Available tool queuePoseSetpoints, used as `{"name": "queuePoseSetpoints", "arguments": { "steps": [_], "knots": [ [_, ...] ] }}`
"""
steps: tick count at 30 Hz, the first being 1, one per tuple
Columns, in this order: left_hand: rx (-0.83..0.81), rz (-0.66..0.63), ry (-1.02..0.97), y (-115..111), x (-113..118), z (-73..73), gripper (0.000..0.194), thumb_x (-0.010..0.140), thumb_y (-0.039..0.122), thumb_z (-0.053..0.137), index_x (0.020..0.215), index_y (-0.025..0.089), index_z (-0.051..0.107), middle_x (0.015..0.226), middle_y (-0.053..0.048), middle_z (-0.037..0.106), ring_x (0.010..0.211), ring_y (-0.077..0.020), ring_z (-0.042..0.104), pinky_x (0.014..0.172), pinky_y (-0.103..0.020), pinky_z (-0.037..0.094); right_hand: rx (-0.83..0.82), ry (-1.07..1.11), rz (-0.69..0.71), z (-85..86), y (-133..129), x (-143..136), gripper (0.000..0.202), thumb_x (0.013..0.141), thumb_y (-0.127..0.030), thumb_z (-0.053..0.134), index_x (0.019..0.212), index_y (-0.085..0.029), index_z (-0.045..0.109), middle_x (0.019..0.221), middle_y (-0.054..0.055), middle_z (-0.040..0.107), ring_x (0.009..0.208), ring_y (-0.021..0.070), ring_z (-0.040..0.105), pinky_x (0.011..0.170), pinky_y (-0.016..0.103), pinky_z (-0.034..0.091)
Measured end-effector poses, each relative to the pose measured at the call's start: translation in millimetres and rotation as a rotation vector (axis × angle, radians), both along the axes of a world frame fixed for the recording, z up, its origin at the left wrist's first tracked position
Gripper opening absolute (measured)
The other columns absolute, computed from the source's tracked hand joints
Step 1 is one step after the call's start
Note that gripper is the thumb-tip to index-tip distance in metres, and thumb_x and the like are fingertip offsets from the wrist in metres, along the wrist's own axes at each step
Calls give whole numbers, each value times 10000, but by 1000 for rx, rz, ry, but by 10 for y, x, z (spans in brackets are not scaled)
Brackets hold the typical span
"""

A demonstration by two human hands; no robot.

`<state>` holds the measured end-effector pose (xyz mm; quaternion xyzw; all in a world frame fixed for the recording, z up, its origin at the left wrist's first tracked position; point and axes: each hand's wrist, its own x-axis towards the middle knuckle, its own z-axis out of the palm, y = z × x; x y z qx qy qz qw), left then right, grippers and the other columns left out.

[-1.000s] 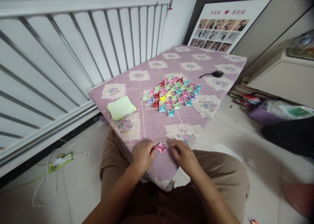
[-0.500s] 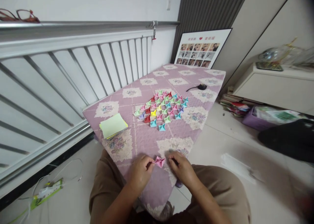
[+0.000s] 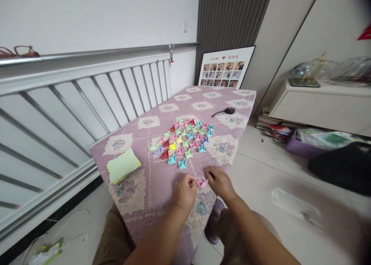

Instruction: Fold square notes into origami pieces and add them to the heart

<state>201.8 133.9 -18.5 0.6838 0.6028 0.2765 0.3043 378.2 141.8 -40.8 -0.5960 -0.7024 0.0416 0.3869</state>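
A pink folded paper piece (image 3: 202, 183) is between my two hands over the patterned tablecloth. The fingers of my left hand (image 3: 187, 187) pinch its left corner. On its other side, my right hand (image 3: 218, 180) has its fingers closed together near the right corner; whether they grip the paper is too small to tell. Beyond them, several folded paper pieces stand in slanting rows, among them a yellow one (image 3: 172, 146), a blue one (image 3: 182, 164) and a light green one (image 3: 189, 153). A stack of paper sheets (image 3: 123, 166), pale green on top, lies to the left.
A small black object with a strap (image 3: 230, 110) lies toward the table's far right. White railing (image 3: 116, 96) runs along the left side. Behind the table leans a framed photo board (image 3: 226, 68). A purple bin (image 3: 303, 145) stands on the floor at right.
Both hands and the pink paper have moved forward and to the right over the table. My right hand is now closer to the paper. The view has shifted too.
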Motion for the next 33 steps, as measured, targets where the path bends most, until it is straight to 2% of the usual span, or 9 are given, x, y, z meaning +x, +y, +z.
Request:
{"name": "queuePoseSetpoints", "arguments": {
  "steps": [3, 6, 12, 16, 18, 21, 25, 28, 33],
  "knots": [
    [14, 31, 57, 72, 154, -1, 106, 843, 224, 510, 820, 199, 611, 752, 11, 656, 702, -135, 585, 656, -241, 390, 8, 52, -46, -57, 41, 25, 187, 829, -230, 474, 832, -193, 657, 820, 65, 666, 812, 204, 583, 788, 363, 455],
    [33, 16, -1, 88, 148, -55, 99, 843, 197, 486, 800, 190, 575, 742, 17, 627, 704, -123, 575, 668, -229, 406, 1, 108, -62, -94, 36, 43, 237, 827, -216, 438, 894, -199, 665, 861, 61, 682, 843, 197, 602, 800, 365, 473],
    [-28, -93, -222, 21, -162, -188, 98, 836, 151, 446, 842, 188, 537, 767, 23, 602, 720, -105, 574, 678, -212, 451, -93, 249, -24, -22, -100, 142, 210, 860, -316, 474, 893, -206, 649, 876, 49, 678, 822, 180, 622, 758, 326, 499],
    [-18, -61, -245, -20, -363, -242, 151, 823, 133, 450, 928, 194, 539, 840, 8, 621, 785, -119, 596, 742, -253, 478, -159, 333, 24, 48, -236, 188, 203, 853, -379, 530, 893, -211, 637, 855, 43, 668, 785, 174, 617, 724, 303, 490],
    [11, -33, -213, -14, -368, -243, 227, 810, 121, 464, 1010, 197, 541, 903, -6, 629, 800, -123, 601, 772, -274, 484, -158, 284, 79, 66, -278, 193, 194, 826, -392, 577, 878, -214, 635, 843, 41, 667, 787, 178, 610, 730, 308, 481],
    [78, -25, -101, 18, -250, -202, 304, 795, 130, 509, 1088, 203, 545, 991, -25, 623, 804, -132, 594, 813, -304, 484, -128, 129, 148, 77, -306, 183, 191, 791, -402, 632, 864, -226, 642, 902, 47, 669, 876, 202, 599, 792, 344, 454],
    [184, -117, 2, 50, -56, -111, 384, 807, 122, 510, 1177, 222, 539, 1111, -54, 590, 969, -164, 583, 891, -319, 472, -139, 54, 174, 87, -322, 169, 211, 796, -424, 640, 903, -243, 654, 969, 48, 664, 951, 213, 588, 837, 365, 421],
    [245, -193, 88, 47, 1, -67, 400, 830, 123, 487, 1208, 240, 546, 1168, -64, 573, 1079, -185, 548, 961, -335, 445, -171, 56, 164, 100, -335, 168, 283, 763, -461, 679, 951, -251, 651, 990, 51, 660, 981, 227, 579, 849, 373, 403],
    [246, -253, 179, 38, 10, -37, 372, 849, 140, 479, 1186, 260, 579, 1153, -52, 590, 1053, -185, 563, 950, -322, 454, -242, 14, 160, 117, -339, 162, 310, 734, -402, 717, 1000, -266, 636, 1016, 37, 651, 1005, 228, 559, 880, 387, 354]
  ]
}}
